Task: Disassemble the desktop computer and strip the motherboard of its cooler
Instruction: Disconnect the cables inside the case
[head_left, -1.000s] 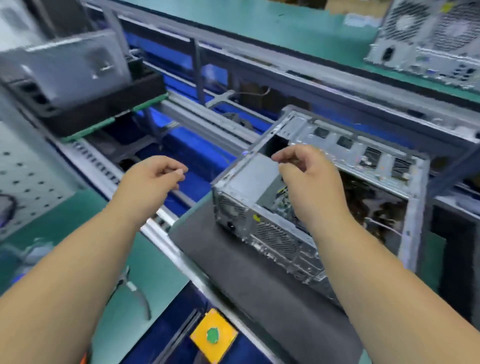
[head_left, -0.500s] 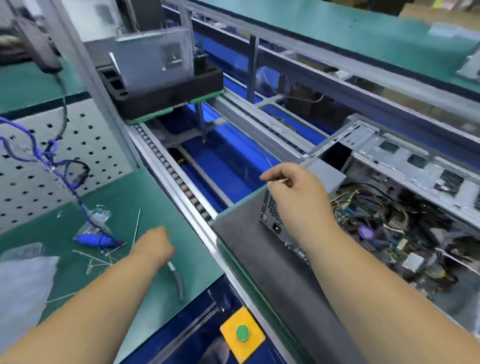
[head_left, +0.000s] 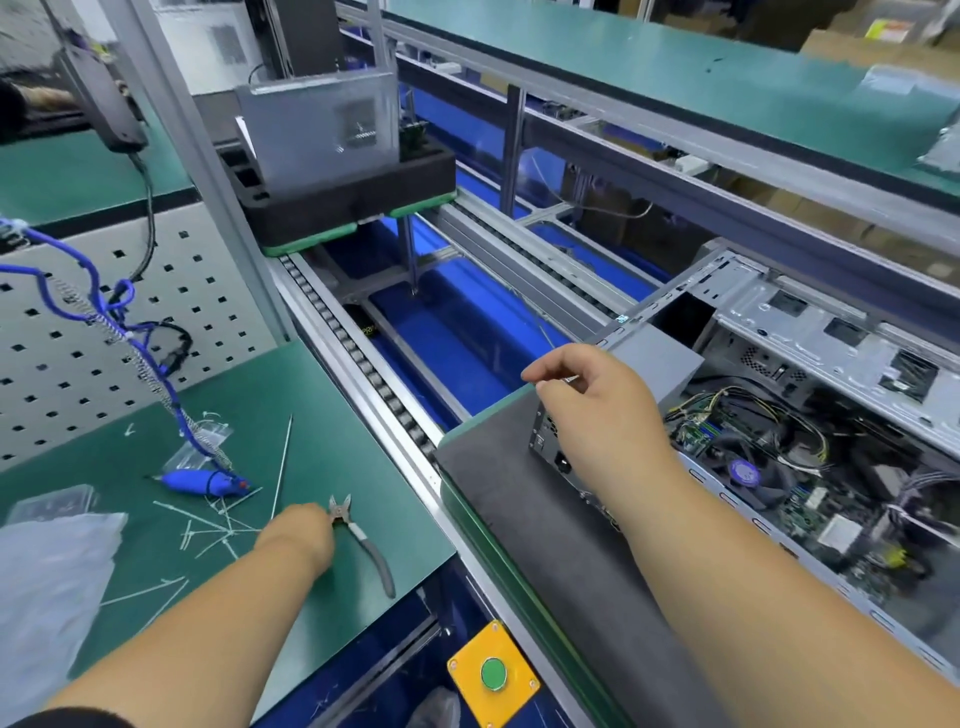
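Note:
The open desktop case (head_left: 810, 332) lies on a grey mat (head_left: 524, 499) at the right. Inside it I see the motherboard (head_left: 810, 499), a cooler fan with a purple hub (head_left: 744, 472), tangled cables and the grey power supply (head_left: 655, 358). My right hand (head_left: 602, 410) hovers over the case's near-left corner and pinches a small thin light piece (head_left: 570, 379) between thumb and fingers. My left hand (head_left: 298, 535) is down on the green bench at the head of the side cutters (head_left: 363, 540). Its fingers are hidden, so I cannot see a grip.
Cut cable ties (head_left: 218, 525) and a blue tool (head_left: 202, 480) on a coiled blue cord litter the green bench (head_left: 332, 415). A conveyor track (head_left: 363, 358) runs between bench and mat, carrying a black tray (head_left: 353, 202) farther back. A yellow box with a green button (head_left: 492, 673) sits at the front.
My left hand dropped from mid-air down to the bench and reached the side cutters. My right hand stayed over the case corner, still pinching. The view swung left and down.

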